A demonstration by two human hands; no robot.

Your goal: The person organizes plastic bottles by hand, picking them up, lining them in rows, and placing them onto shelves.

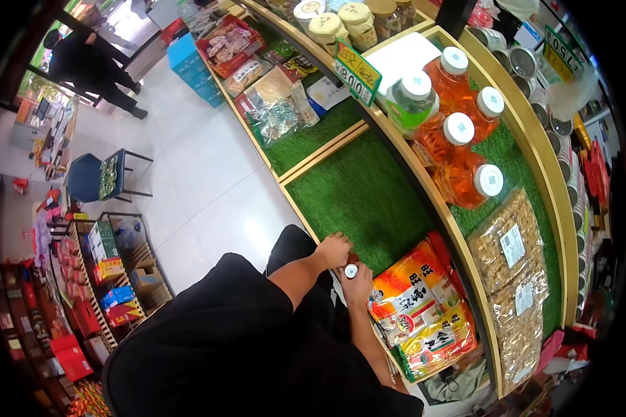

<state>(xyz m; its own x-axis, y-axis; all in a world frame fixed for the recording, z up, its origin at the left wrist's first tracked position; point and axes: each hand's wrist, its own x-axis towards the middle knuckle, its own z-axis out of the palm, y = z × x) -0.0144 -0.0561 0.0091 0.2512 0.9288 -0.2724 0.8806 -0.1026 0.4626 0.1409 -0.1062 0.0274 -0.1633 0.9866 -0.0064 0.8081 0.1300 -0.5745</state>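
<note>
A small bottle with a white cap [351, 271] and a reddish-brown body is between my two hands, over the edge of the low shelf. My left hand [334, 250] is on its upper side, with fingers curled against the body. My right hand [357, 286] wraps round it from below. Beside the hands is a green grass-like mat [365, 187] in a wooden-edged compartment. Red and yellow snack packs [424, 306] lie just right of my right hand.
Orange drink bottles [459, 128] and a green one [410, 101] stand on the upper shelf, near packed nut slabs [511, 243]. Bagged snacks [278, 115] fill another compartment. A chair [94, 177], blue boxes [191, 69] and a person in dark clothes [83, 62] are across the floor.
</note>
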